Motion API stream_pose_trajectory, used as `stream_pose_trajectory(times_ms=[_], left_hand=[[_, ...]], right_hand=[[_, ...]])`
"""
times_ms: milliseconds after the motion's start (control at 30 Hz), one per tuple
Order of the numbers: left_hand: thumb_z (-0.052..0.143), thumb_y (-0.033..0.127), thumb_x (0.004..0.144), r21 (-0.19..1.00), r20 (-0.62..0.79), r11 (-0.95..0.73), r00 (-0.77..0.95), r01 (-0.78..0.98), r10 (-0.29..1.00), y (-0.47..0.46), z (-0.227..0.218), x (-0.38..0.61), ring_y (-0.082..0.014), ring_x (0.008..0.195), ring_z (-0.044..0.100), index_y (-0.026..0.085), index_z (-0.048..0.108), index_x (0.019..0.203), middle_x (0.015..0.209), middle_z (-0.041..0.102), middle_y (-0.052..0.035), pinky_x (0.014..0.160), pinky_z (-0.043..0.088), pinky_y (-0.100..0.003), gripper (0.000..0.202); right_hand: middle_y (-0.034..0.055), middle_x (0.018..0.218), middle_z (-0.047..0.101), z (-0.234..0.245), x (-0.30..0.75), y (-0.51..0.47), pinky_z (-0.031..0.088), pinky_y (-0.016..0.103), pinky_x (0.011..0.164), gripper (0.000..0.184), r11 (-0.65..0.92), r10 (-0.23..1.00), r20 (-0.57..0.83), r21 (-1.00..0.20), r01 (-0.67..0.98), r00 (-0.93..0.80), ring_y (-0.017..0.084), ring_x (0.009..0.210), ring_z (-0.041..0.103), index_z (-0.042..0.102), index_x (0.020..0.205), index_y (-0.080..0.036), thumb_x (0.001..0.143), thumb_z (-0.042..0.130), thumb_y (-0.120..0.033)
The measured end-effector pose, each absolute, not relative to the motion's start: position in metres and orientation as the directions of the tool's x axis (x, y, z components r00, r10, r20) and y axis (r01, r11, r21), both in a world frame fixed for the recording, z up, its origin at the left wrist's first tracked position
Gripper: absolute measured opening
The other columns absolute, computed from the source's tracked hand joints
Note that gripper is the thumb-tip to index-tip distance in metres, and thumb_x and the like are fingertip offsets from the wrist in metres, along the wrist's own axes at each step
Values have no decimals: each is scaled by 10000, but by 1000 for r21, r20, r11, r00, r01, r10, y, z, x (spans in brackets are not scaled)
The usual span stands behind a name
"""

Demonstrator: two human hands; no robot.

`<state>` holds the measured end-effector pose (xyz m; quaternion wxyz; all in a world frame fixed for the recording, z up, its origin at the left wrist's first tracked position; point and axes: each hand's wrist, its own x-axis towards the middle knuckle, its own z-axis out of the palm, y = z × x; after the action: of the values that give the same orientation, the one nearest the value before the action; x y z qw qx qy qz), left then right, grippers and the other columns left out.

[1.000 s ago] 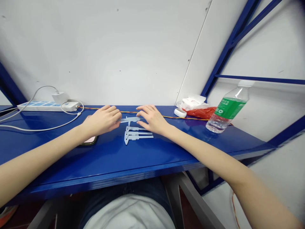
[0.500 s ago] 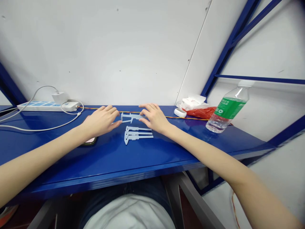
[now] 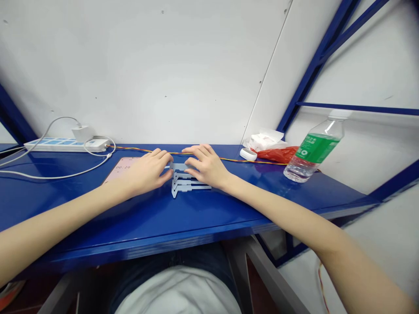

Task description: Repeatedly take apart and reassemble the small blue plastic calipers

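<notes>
Several pale blue plastic caliper-shaped pieces (image 3: 190, 186) lie stacked closely on the blue metal table (image 3: 209, 218), their long bars pointing right. A further piece of the same kind (image 3: 179, 167) sits just above them, mostly hidden between my hands. My left hand (image 3: 147, 172) has its fingertips at that piece's left end. My right hand (image 3: 207, 165) lies over its right part, and its fingers reach towards my left hand. I cannot tell whether either hand grips it.
A phone (image 3: 121, 168) with a pink timer screen lies left of my left hand. A power strip (image 3: 65, 145) with white cables, an orange-yellow wire (image 3: 248, 161), a white round object (image 3: 248, 154), tissues (image 3: 265, 141), a red bag (image 3: 277, 154) and a green-labelled water bottle (image 3: 312, 152) stand along the back.
Both hands have closed in on the upper piece from either side. That piece now sits lower, nearer the stack, and is mostly covered. The phone's screen now shows fully.
</notes>
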<state>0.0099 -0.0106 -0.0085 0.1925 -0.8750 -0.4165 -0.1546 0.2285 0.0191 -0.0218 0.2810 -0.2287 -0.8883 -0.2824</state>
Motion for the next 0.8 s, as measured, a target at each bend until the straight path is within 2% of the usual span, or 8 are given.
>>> stream_pose_trajectory(times_ms=[167, 267, 367, 500, 567, 667, 733, 800], left_hand=[[440, 258, 776, 23, 393, -563, 510, 826, 765, -16, -7, 14, -210, 859, 566, 208, 483, 784, 843, 611, -43, 712, 470, -323, 67], [457, 267, 735, 94, 391, -529, 457, 843, 799, -16, -7, 14, -202, 786, 574, 214, 471, 746, 795, 610, -32, 666, 465, -319, 55], [437, 210, 705, 90, 424, -522, 442, 848, 791, -13, -8, 14, -199, 752, 580, 214, 477, 725, 770, 620, -30, 649, 463, -320, 46], [391, 136, 689, 95, 432, -498, 415, 862, 801, -6, -6, 6, -187, 714, 591, 215, 511, 730, 769, 639, -28, 618, 461, -303, 149], [414, 187, 730, 84, 440, -466, 387, 881, 810, -1, -4, -1, -205, 773, 608, 211, 539, 786, 821, 656, -42, 654, 473, -316, 139], [438, 298, 784, 2, 479, -410, 359, 912, 801, 7, -2, -11, -248, 900, 606, 191, 563, 872, 888, 672, -77, 717, 483, -346, 186], [408, 308, 813, -54, 476, -426, 399, 903, 784, 9, -1, -14, -247, 898, 600, 190, 568, 827, 871, 672, -80, 722, 483, -350, 200], [378, 285, 827, -86, 450, -515, 494, 853, 744, 6, -3, -11, -226, 860, 595, 196, 563, 777, 843, 661, -69, 732, 482, -344, 212]], right_hand=[[90, 1220, 605, -25, 226, 17, 336, 450, 976, 165, 739, 220, 615, 401, 541, -757, 237, 1113, 509, 631, 853, -210, 904, 479, -250], [88, 1218, 603, -27, 224, 16, 320, 448, 987, 186, 736, 187, 618, 426, 526, -763, 232, 1107, 511, 636, 853, -209, 911, 465, -254], [81, 1223, 599, -25, 223, 15, 314, 449, 990, 199, 735, 192, 616, 425, 528, -764, 231, 1109, 507, 639, 863, -214, 918, 454, -261], [81, 1235, 589, -22, 226, 16, 326, 458, 974, 171, 745, 260, 606, 369, 555, -752, 243, 1119, 500, 639, 879, -219, 910, 480, -274], [88, 1220, 594, -21, 229, 19, 341, 445, 963, 164, 732, 295, 626, 337, 592, -722, 243, 1103, 512, 634, 863, -210, 905, 499, -292], [94, 1182, 609, -22, 235, 26, 359, 430, 944, 149, 706, 345, 672, 274, 653, -655, 244, 1064, 533, 626, 833, -202, 886, 540, -311], [88, 1166, 615, -22, 237, 28, 363, 431, 938, 130, 702, 373, 689, 229, 675, -621, 244, 1054, 536, 622, 820, -206, 873, 564, -309], [86, 1161, 615, -23, 237, 28, 362, 425, 945, 121, 715, 391, 687, 192, 672, -612, 237, 1058, 532, 621, 813, -203, 862, 581, -306]])
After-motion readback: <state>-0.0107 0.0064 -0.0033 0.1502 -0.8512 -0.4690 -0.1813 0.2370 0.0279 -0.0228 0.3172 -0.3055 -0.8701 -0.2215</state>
